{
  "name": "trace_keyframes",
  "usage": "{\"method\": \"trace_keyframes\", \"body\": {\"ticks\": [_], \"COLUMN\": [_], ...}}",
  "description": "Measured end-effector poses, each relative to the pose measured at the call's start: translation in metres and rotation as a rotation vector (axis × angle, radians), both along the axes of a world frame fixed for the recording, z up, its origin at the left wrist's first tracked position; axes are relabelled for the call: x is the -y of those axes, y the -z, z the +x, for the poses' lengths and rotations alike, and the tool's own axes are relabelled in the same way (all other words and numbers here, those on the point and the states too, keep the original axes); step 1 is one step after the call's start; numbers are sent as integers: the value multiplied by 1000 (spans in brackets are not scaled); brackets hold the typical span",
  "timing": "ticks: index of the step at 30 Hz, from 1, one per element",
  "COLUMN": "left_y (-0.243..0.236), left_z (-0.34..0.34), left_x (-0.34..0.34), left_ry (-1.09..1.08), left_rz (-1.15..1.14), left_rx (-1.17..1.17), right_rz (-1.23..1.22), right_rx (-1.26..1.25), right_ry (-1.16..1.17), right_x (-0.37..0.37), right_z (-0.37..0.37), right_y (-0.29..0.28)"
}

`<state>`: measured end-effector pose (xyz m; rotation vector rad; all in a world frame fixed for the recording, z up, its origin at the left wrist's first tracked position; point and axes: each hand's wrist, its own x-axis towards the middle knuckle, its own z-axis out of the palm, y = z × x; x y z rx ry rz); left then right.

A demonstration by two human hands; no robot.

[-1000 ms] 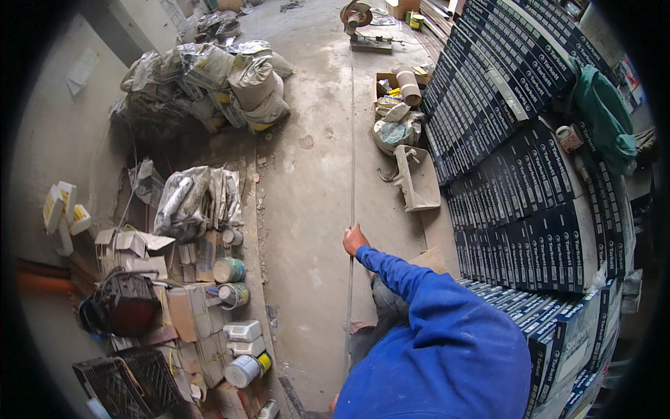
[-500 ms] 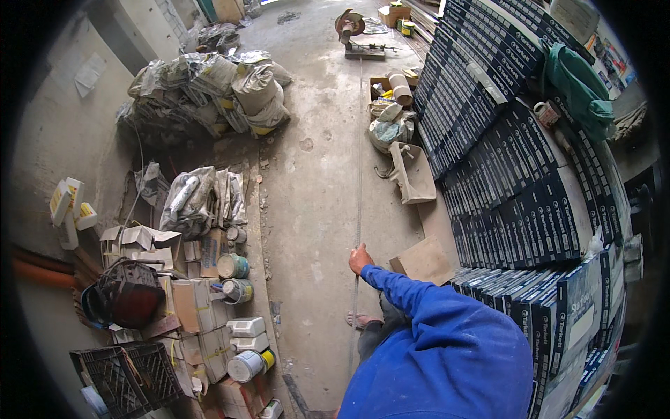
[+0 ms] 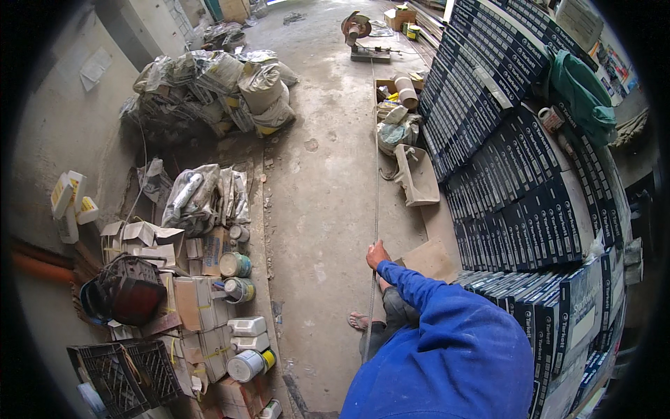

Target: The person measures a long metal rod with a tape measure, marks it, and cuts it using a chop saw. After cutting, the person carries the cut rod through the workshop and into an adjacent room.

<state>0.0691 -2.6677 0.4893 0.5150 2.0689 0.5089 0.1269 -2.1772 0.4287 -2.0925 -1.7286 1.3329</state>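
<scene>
Right hand clenched round a long, thin bar, which runs from the hand up to near the chop saw far ahead, and back past it toward the body. Left hand out of view; can't tell its state. Blue sleeve on right arm; sandalled foot just behind and left of the right hand.

Containers: ahead of the hand, an open box holds yellow items, with a cardboard tube over it. Just nearer, an off-white basin lies tipped beside a stuffed bag. Left of the hand, a bucket has a blue handle sticking out; a pail with a teal band sits beyond it. White jugs and a white bucket lie farther back-left, insides hidden. Black crate well left, contents unclear. Filled sacks piled ahead-left.

Labels: flat cartons right of the hand have dark-blue ends with repeated white lettering; small white-and-yellow packs far left carry print too small to read.
</scene>
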Motion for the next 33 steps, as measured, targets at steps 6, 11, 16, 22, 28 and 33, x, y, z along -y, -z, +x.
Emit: {"method": "trace_keyframes", "body": {"ticks": [6, 11, 16, 22, 28, 33], "left_y": [6, 11, 15, 18, 22, 33], "left_z": [7, 16, 25, 41, 53, 52], "left_x": [0, 0, -3, 7, 16, 0], "left_ry": [10, -9, -8, -14, 5, 29], "left_rz": [0, 5, 18, 33, 102, 206], "left_rx": [12, 15, 25, 38, 34, 26], "right_rz": [11, 10, 9, -24, 16, 32], "right_rx": [48, 41, 60, 38, 70, 32], "right_ry": [2, -20, 0, -50, -113, -8], "right_x": [-10, -26, -25, -18, -43, -77], "right_z": [-3, -4, 2, 9, 9, 4], "right_y": [10, 8, 5, 30, 88, 108]}}
